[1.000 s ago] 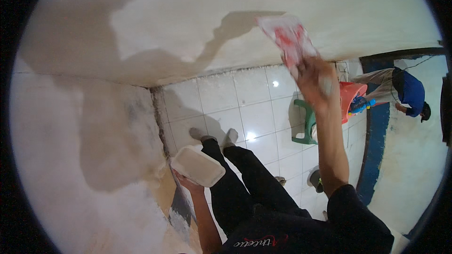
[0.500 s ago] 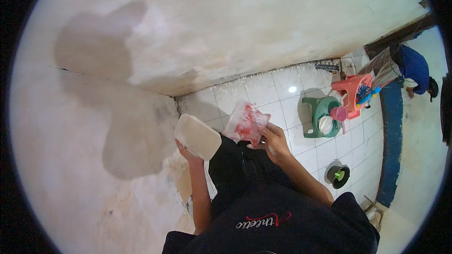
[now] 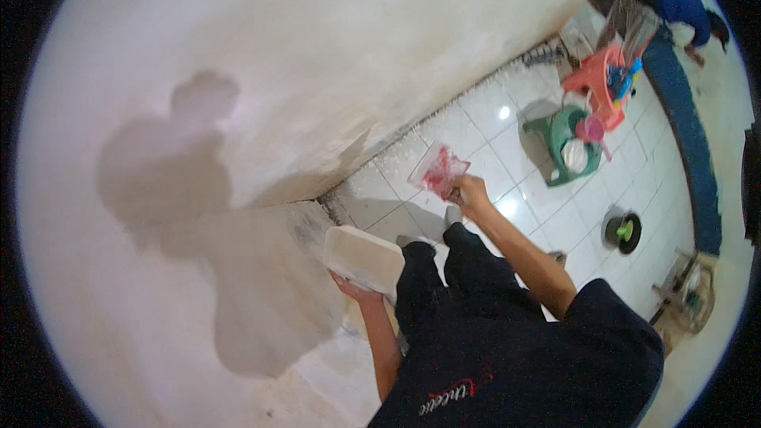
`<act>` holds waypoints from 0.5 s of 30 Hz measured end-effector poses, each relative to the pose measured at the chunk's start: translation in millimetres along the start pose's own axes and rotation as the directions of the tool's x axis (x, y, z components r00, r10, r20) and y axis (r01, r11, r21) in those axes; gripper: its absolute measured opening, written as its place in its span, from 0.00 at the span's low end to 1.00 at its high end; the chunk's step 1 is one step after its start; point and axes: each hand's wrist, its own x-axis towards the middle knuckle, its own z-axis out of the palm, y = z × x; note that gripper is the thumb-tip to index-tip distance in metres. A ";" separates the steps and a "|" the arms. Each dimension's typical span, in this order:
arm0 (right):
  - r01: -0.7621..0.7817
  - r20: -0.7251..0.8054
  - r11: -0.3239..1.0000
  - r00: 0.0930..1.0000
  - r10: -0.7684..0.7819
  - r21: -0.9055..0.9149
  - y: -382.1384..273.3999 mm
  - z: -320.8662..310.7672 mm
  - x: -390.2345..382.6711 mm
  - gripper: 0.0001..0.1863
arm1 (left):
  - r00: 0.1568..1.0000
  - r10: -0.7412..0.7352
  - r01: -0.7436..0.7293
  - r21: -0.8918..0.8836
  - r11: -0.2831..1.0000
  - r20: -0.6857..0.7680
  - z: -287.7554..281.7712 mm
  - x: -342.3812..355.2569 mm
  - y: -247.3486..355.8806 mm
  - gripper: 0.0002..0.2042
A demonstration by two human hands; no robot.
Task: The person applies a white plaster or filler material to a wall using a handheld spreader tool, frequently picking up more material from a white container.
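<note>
My left hand (image 3: pixel 354 292) holds up a flat white board (image 3: pixel 363 257) loaded with pale plaster, close to the wall corner. My right hand (image 3: pixel 469 190) grips a red-and-white plastic scraper (image 3: pixel 438 170), held low over the white floor tiles near the wall's foot. My dark trousers and dark shirt fill the lower middle of the view.
A pale plastered wall (image 3: pixel 301 87) with my shadow fills the left and top. On the tiled floor (image 3: pixel 476 127) stand a green stool (image 3: pixel 564 147), an orange stool (image 3: pixel 596 87) and a black bucket (image 3: pixel 623 231). Another person in blue (image 3: pixel 674 0) bends at the top right.
My right hand came down from high on the wall with the scraper, paused beside the board, and is now extended low toward the floor. The view has tilted.
</note>
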 end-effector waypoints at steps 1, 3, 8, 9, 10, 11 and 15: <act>-0.039 -0.019 0.997 0.999 0.041 0.059 17.5 -12.1 34.2 0.12 | 0.990 0.141 -0.134 0.303 0.943 -0.001 -13.8 -0.2 -2.8 0.28; 0.129 -0.022 0.991 0.991 -0.129 0.034 39.6 -19.2 95.6 0.18 | 0.988 0.154 -0.142 0.392 0.909 0.000 -23.9 6.0 -10.0 0.29; 0.342 -0.221 0.912 0.894 -0.391 -0.228 88.4 -20.9 261.3 0.18 | 0.836 0.287 -0.535 0.812 0.233 0.468 -77.9 55.6 -38.6 0.40; 0.361 -0.246 0.896 0.872 -0.422 -0.258 95.4 -16.9 294.2 0.15 | 0.752 0.272 -0.610 0.790 -0.062 0.601 -98.8 65.7 -43.8 0.44; 0.389 -0.319 0.873 0.821 -0.473 -0.295 99.5 -31.6 336.5 0.13 | 0.730 0.281 -0.624 0.776 -0.097 0.622 -104.1 76.1 -58.3 0.46; 0.411 -0.383 0.847 0.762 -0.522 -0.337 102.5 -48.1 376.6 0.12 | 0.709 0.292 -0.635 0.761 -0.132 0.642 -102.1 83.9 -73.6 0.49; 0.441 -0.389 0.703 0.609 -0.691 -0.558 127.7 -49.9 454.0 0.13 | 0.978 0.207 -0.139 0.713 0.688 -0.009 -84.7 107.8 -111.8 0.39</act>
